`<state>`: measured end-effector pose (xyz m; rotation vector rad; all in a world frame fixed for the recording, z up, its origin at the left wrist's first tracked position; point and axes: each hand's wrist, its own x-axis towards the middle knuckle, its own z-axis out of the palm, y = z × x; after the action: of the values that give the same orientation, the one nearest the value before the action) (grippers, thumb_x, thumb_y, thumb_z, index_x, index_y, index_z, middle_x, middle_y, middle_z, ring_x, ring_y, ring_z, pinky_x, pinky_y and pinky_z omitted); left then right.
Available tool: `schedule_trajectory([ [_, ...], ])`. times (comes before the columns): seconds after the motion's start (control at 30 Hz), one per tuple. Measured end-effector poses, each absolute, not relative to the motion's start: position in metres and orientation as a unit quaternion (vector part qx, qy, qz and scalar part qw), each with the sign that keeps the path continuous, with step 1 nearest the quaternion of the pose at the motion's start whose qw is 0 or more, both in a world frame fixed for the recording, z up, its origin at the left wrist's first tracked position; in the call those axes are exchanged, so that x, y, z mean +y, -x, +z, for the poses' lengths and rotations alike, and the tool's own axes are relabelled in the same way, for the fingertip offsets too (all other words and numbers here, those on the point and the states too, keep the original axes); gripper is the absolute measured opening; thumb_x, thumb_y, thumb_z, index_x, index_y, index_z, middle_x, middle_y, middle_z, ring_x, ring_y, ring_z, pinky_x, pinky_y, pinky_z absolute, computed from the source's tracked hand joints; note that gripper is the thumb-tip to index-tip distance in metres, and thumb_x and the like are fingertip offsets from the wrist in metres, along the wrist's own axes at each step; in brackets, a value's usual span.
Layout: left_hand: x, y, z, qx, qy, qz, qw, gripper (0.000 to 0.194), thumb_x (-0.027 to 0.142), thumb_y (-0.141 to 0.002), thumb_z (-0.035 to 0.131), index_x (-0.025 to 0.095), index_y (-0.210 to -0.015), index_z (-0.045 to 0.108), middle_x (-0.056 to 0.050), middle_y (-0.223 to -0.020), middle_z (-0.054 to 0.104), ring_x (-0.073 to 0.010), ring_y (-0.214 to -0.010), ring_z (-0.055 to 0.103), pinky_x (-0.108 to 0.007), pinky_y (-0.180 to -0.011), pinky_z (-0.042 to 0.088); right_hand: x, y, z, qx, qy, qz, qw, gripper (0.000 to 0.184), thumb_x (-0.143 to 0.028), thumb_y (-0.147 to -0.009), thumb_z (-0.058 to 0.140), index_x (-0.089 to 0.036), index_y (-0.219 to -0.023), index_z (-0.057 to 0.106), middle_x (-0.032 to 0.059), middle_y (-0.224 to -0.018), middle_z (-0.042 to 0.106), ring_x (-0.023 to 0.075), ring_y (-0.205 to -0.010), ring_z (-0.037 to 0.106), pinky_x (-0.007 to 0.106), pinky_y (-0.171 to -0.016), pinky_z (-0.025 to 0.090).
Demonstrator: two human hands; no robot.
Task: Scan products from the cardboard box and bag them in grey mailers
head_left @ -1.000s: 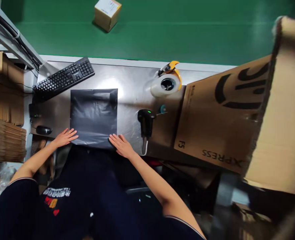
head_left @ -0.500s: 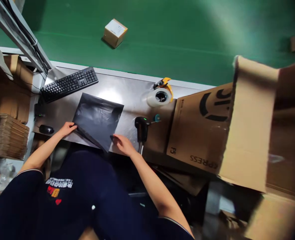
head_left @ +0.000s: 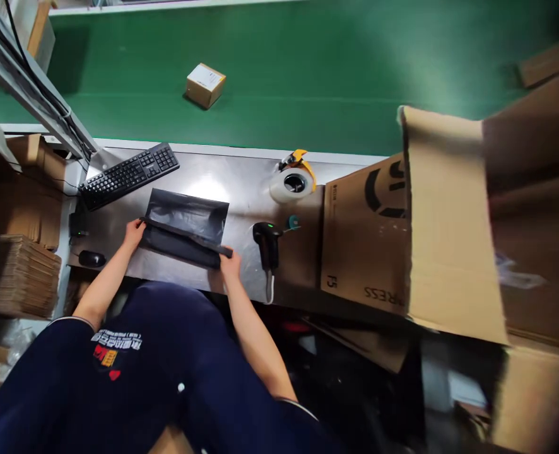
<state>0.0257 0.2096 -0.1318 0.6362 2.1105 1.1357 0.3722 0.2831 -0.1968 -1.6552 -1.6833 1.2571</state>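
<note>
A black plastic mailing bag point(head_left: 189, 214) lies on the metal table in front of me, its near edge lifted and folded up toward the far side. My left hand point(head_left: 134, 232) is closed on the left end of that folded edge. At the other end, my right hand point(head_left: 231, 261) grips the edge between thumb and fingers. A handheld barcode scanner point(head_left: 267, 243) with a green light stands just right of my right hand. Whether anything is inside the bag cannot be seen.
Behind the bag are a keyboard point(head_left: 130, 173) and a tape dispenser point(head_left: 294, 180); a mouse point(head_left: 91, 258) sits at left. A large open carton point(head_left: 364, 246) stands at right. Beyond the table, a small box point(head_left: 205, 86) rests on the green conveyor point(head_left: 308, 69). Flattened cartons point(head_left: 26, 274) are stacked at left.
Both hands have moved away from my body, folding the bag's near edge upward. My right hand has closed on its right end. The view has shifted slightly.
</note>
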Motion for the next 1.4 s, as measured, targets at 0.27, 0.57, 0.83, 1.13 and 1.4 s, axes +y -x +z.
schedule_trajectory([
  [0.27, 0.264, -0.03, -0.143, 0.87, -0.267, 0.363, 0.201, 0.027, 0.041, -0.094, 0.056, 0.022, -0.077, 0.064, -0.007, -0.077, 0.07, -0.0252, -0.088, 0.068, -0.034, -0.082, 0.052, 0.36, -0.321, -0.198, -0.555, 0.705, 0.361, 0.253, 0.047, -0.067, -0.095, 0.037, -0.027, -0.069, 0.042, 0.0059, -0.066, 0.057, 0.0253, -0.073, 0.056, 0.042, -0.077, 0.052],
  [0.57, 0.273, -0.027, -0.142, 0.902, -0.315, 0.2, 0.216, 0.041, 0.043, -0.103, 0.046, 0.015, -0.105, 0.075, -0.023, -0.103, 0.079, -0.0407, -0.107, 0.075, -0.048, -0.093, 0.055, 0.367, -0.328, -0.199, -0.584, 0.718, 0.34, 0.166, 0.058, -0.069, -0.099, 0.034, -0.021, -0.087, 0.064, 0.0189, -0.085, 0.071, 0.0366, -0.09, 0.068, 0.05, -0.085, 0.054],
  [0.83, 0.267, -0.081, -0.134, 0.831, -0.52, 0.104, 0.169, 0.071, 0.047, -0.106, 0.043, 0.016, -0.169, 0.035, -0.017, -0.178, 0.026, -0.0372, -0.167, 0.018, -0.063, -0.135, 0.01, 0.326, -0.293, -0.176, -0.754, 0.582, 0.259, 0.161, 0.072, -0.055, -0.107, 0.034, -0.009, -0.163, 0.038, 0.0258, -0.172, 0.032, 0.0414, -0.162, 0.023, 0.066, -0.13, 0.017],
  [1.13, 0.259, -0.07, -0.169, 0.803, -0.569, 0.049, 0.169, 0.088, 0.059, -0.1, 0.054, 0.018, -0.172, 0.025, -0.02, -0.18, 0.014, -0.0419, -0.168, 0.013, -0.074, -0.13, 0.013, 0.341, -0.304, -0.202, -0.775, 0.586, 0.231, 0.054, 0.073, -0.05, -0.108, 0.033, -0.008, -0.168, 0.03, 0.0244, -0.174, 0.029, 0.0392, -0.163, 0.021, 0.07, -0.13, 0.014],
  [1.4, 0.207, -0.035, -0.142, 0.892, -0.422, 0.102, 0.121, 0.075, 0.041, -0.1, 0.06, 0.013, -0.166, 0.039, -0.021, -0.174, 0.034, -0.0371, -0.165, 0.027, -0.063, -0.134, 0.02, 0.317, -0.324, -0.182, -0.742, 0.631, 0.201, 0.103, 0.09, -0.059, -0.1, 0.028, -0.003, -0.169, 0.026, 0.0344, -0.171, 0.027, 0.0493, -0.162, 0.022, 0.078, -0.126, 0.019],
])
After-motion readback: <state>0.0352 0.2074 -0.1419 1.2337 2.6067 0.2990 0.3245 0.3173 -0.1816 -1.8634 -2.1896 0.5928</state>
